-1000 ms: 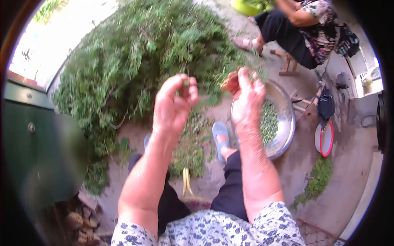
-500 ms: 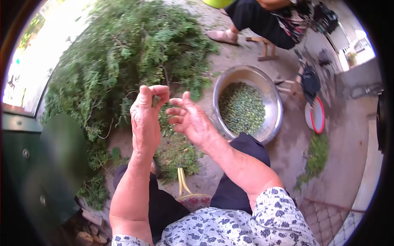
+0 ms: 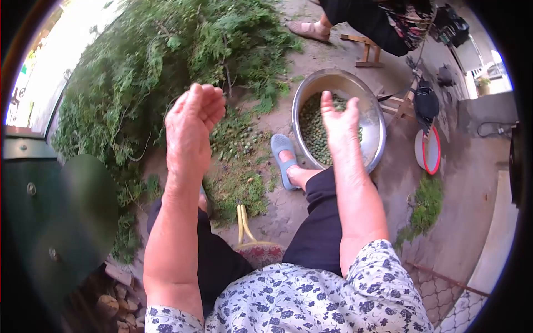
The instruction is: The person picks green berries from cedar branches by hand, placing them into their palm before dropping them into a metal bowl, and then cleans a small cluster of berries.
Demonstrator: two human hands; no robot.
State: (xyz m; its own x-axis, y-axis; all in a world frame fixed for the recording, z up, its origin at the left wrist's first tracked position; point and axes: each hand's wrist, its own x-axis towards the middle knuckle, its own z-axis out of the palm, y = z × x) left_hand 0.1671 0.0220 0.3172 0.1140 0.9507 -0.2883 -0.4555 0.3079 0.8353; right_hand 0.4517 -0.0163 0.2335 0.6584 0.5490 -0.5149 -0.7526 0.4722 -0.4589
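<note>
My left hand (image 3: 191,125) is raised in front of the pile of cut green branches (image 3: 150,72). Its fingers curl together beside the thumb, and I cannot make out whether anything lies inside them. Over the wide metal basin (image 3: 377,141) reaches my right hand (image 3: 342,122), with two digits spread apart and the others hidden. Nothing shows between those digits. Many small round green cones or berries (image 3: 315,133) cover the basin's bottom. Loose sprigs and small green bits (image 3: 244,191) are scattered on the ground between my feet.
Another person's leg (image 3: 366,25) and shoe (image 3: 308,31) are at the top, beside a low wooden stool (image 3: 366,53). A red-rimmed white container (image 3: 433,150) stands at the right. Yellow handles (image 3: 243,225) rise between my knees. A dark green metal surface (image 3: 33,222) borders the left.
My right hand has moved right, away from my left hand, to above the basin. My left hand has risen slightly; the small green piece seen at its fingertips no longer shows.
</note>
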